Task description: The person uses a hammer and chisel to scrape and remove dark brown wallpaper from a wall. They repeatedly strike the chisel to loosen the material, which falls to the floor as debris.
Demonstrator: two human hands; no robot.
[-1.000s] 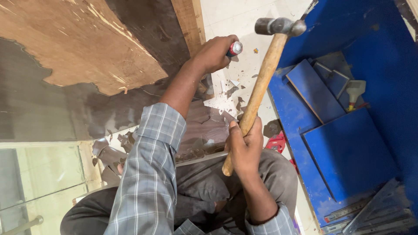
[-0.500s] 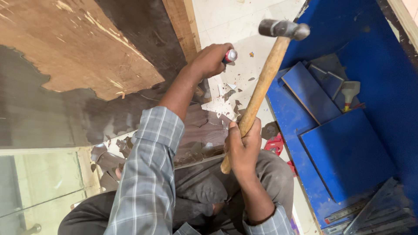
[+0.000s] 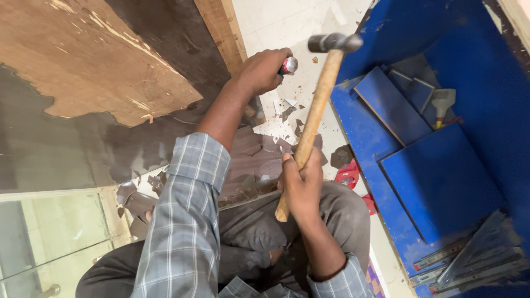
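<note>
Two bare hands work over a patch of stripped floor, seen from above. The right hand (image 3: 302,185) is wrapped tight around the lower part of a pale wooden hammer handle (image 3: 312,124), fingers curled shut on it; the handle slants up and away to a dark grey steel hammer head (image 3: 334,42), which hangs raised in the air, apart from everything else. Just left of that steel head, the left hand (image 3: 262,70) is closed in a fist around a small tool with a red and silver end (image 3: 288,65); only that end pokes out past the fingers, so the rest of the tool cannot be told. Both forearms come out of grey-blue checked shirt sleeves (image 3: 185,221).

Below the hammer head, on the white floor (image 3: 279,22), lie dark brown broken chips and flakes (image 3: 287,110) of surface layer, thicker toward the person's grey trousers (image 3: 342,215). Left of the hammer, a large brown board (image 3: 83,60) shows torn, ragged edges against a darker layer, with a narrow light wooden strip (image 3: 221,27) running beside it.

Right of the hammer stands a bright blue cabinet shell (image 3: 469,49), holding flat blue rectangular panels (image 3: 441,182) stacked at angles. Among them rests a grey-bladed scraper with a red and yellow grip (image 3: 441,105). At the lower right of the cabinet lie several grey metal drawer rails (image 3: 475,256). A small red object (image 3: 349,175) sits on the floor just right of the right hand; no labels or packages can be made out
</note>
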